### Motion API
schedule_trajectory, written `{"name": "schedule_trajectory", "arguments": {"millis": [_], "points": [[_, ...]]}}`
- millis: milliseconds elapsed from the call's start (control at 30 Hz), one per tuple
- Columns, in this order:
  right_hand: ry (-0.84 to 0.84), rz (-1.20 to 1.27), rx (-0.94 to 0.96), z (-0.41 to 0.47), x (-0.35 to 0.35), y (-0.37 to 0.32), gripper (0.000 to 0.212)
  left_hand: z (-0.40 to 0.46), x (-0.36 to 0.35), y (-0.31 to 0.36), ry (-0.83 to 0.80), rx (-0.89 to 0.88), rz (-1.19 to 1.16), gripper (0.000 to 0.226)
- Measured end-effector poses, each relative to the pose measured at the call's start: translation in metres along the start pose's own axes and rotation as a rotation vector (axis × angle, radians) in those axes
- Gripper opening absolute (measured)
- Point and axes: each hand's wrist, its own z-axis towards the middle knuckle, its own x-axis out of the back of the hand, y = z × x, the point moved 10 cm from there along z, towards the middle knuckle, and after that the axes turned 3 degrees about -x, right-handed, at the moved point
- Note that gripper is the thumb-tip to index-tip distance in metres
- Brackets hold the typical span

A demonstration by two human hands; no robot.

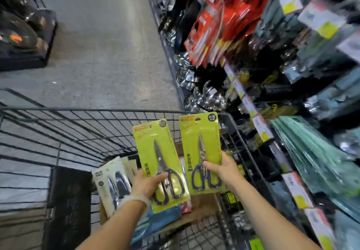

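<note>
Left hand gripping one yellow scissors pack, right hand gripping a second scissors pack, both hovering side by side above a wire shopping cart, store shelves alongside

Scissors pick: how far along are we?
Done: white packs already lie in the cart. In hand: the left hand grips one green scissors pack, and the right hand grips a second green scissors pack, both held up above the cart. Left: neither scissors pack is in the cart yet.
</note>
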Motion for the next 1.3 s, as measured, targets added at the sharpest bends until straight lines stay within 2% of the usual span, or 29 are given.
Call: {"name": "schedule_trajectory", "arguments": {"millis": [67, 167, 233, 300, 400, 533, 700, 800, 833, 933, 1000, 1033, 1067, 1133, 1167, 1233, 1300], "points": [[0.073, 0.061, -0.016, -0.027, 0.025, 0.008, 0.046, -0.025, -0.028, 0.009, -0.084, -0.048, 0.076, 0.049], [0.222, 0.154, -0.001, -0.083, 0.073, 0.023, 0.026, -0.061, -0.066, 0.018, -0.195, -0.144, 0.218, 0.045], [0.310, 0.196, 0.040, -0.130, 0.105, 0.032, 0.023, -0.083, -0.091, 0.017, -0.277, -0.229, 0.310, 0.049], [0.387, 0.220, 0.085, -0.184, 0.132, 0.047, 0.021, -0.130, -0.115, 0.017, -0.365, -0.306, 0.404, 0.049], [0.539, 0.308, 0.108, -0.277, 0.167, 0.090, 0.026, -0.215, -0.151, -0.005, -0.521, -0.384, 0.450, 0.032], [0.742, 0.451, 0.080, -0.422, 0.192, 0.168, 0.023, -0.320, -0.188, -0.074, -0.748, -0.451, 0.533, 0.025], [1.018, 0.551, 0.022, -0.610, 0.209, 0.266, 0.031, -0.460, -0.229, -0.174, -1.033, -0.459, 0.672, 0.040], [1.130, 0.608, 0.003, -0.709, 0.213, 0.313, 0.025, -0.542, -0.253, -0.226, -1.185, -0.479, 0.740, 0.068], [1.178, 0.626, -0.011, -0.740, 0.214, 0.330, 0.026, -0.572, -0.260, -0.246, -1.259, -0.481, 0.765, 0.069], [1.303, 0.732, -0.014, -0.822, 0.205, 0.380, 0.042, -0.653, -0.269, -0.298, -1.425, -0.528, 0.839, 0.034], [1.378, 0.804, -0.032, -0.870, 0.191, 0.413, 0.043, -0.696, -0.273, -0.339, -1.526, -0.549, 0.891, 0.027], [1.406, 0.841, -0.045, -0.891, 0.182, 0.431, 0.042, -0.715, -0.276, -0.363, -1.584, -0.545, 0.910, 0.028], [1.436, 0.872, -0.054, -0.911, 0.175, 0.448, 0.041, -0.731, -0.276, -0.387, -1.618, -0.528, 0.941, 0.039], [1.519, 0.904, -0.100, -0.950, 0.162, 0.487, 0.052, -0.763, -0.277, -0.435, -1.696, -0.498, 1.012, 0.082], [1.563, 0.921, -0.125, -0.969, 0.156, 0.507, 0.064, -0.778, -0.277, -0.458, -1.717, -0.498, 1.048, 0.093], [1.629, 0.954, -0.159, -1.004, 0.147, 0.548, 0.072, -0.810, -0.279, -0.499, -1.772, -0.477, 1.094, 0.092], [1.677, 0.983, -0.197, -1.038, 0.143, 0.574, 0.057, -0.843, -0.281, -0.533, -1.807, -0.476, 1.111, 0.088]]}}
